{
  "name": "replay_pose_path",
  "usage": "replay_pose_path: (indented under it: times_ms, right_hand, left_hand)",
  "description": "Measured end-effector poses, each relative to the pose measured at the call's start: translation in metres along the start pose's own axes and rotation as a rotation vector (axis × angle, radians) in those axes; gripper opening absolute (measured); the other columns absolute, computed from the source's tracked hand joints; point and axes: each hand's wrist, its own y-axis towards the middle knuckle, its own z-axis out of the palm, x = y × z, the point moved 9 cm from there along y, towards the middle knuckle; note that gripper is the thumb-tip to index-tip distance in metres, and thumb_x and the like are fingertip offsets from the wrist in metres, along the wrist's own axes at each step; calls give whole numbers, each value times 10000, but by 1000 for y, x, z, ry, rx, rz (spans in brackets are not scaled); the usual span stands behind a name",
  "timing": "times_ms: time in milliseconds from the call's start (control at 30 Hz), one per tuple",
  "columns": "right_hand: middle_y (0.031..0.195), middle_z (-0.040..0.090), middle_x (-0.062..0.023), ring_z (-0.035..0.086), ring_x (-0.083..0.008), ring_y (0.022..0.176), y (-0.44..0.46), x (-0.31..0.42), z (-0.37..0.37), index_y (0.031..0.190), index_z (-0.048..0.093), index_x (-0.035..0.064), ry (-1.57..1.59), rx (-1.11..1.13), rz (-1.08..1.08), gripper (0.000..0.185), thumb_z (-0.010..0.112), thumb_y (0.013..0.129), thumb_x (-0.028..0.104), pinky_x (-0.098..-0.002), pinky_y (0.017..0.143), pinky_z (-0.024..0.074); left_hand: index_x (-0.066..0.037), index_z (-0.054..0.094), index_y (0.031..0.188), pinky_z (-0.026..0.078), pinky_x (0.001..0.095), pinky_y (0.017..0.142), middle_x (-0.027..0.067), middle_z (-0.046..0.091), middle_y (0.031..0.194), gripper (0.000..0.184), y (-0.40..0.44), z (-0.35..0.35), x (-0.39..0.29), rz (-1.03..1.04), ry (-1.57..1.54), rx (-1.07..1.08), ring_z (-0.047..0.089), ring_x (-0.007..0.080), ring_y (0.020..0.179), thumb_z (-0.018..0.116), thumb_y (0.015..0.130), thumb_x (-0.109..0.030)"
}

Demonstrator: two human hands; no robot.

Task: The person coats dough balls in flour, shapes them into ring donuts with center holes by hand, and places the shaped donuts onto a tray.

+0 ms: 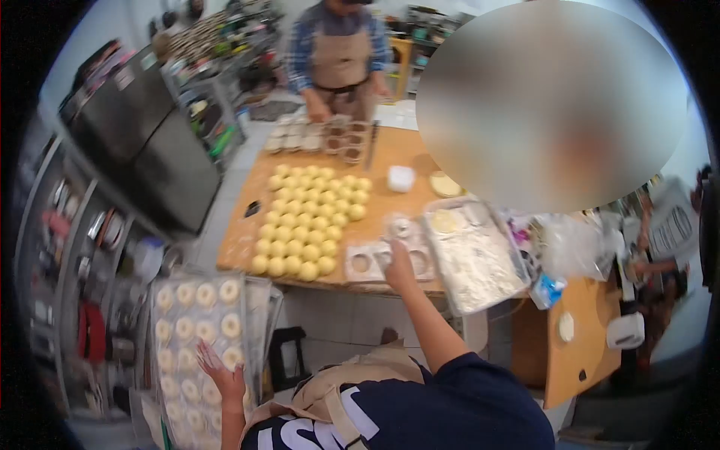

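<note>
My left hand (223, 380) has its fingers spread above a tray (241, 311) with rows of pale dough rings (206, 294). On the wooden table, my right hand (398, 268) is closed at a pale, floury mould (363, 274) with round hollows. Whatever its fingers grip is blurred and partly hidden. Just beyond it is a pale round piece with a knob (402, 226). Several rows of yellow dough balls (309, 225) lie left of the mould. To its right stands a clear tub (441, 274) of white flour (480, 262).
Across the table (251, 244), a person in an apron (341, 60) reaches toward cup moulds (294, 136), some brown inside. A white container (401, 178) sits mid-table. Plastic bags (574, 247) lie at right. A fridge (142, 142) and shelves (90, 240) line the left.
</note>
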Motion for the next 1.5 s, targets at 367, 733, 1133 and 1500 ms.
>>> replay_pose_path:
  times_ms: [367, 733, 1133, 1500]
  right_hand:
    - [1263, 497, -247, 462, -394, 1183, -99, -254, -139, 1213, 513, -7, -230, 470, 533, 484, 580, 737, 45, -424, 1000, 383]
    - [1105, 558, -198, 535, -383, 1035, -67, -242, -181, 1069, 597, 66, -148, 582, 590, 442, 621, 632, 0, -425, 849, 453]
    - [969, 630, -212, 585, -384, 972, -76, -236, -226, 1027, 587, 33, -381, 352, 619, 372, 584, 662, -34, -413, 836, 463]
    - [1051, 616, -225, 557, -390, 1034, -116, -241, -218, 1094, 595, 2, -613, 352, 618, 421, 578, 675, -18, -414, 913, 439]
  left_hand:
    - [9, 185, 1445, 77, 512, 1113, 222, 192, 1498, 915, 106, 190, -333, 585, -337, 200, 132, 402, 1391, 576, 830, -544]
    - [-46, 216, 1447, 68, 525, 1117, 198, 179, 1511, 909, 116, 282, -352, 565, -177, 528, 112, 422, 1386, 670, 751, -416]
    - [-70, 291, 1420, 159, 492, 1120, 192, 365, 1416, 1103, 132, 317, -349, 761, 160, 997, 309, 359, 1329, 777, 559, -559]
    - [-127, 336, 1400, 193, 519, 1111, 197, 469, 1327, 1015, 137, 332, -346, 917, 106, 928, 365, 357, 1299, 754, 588, -569]
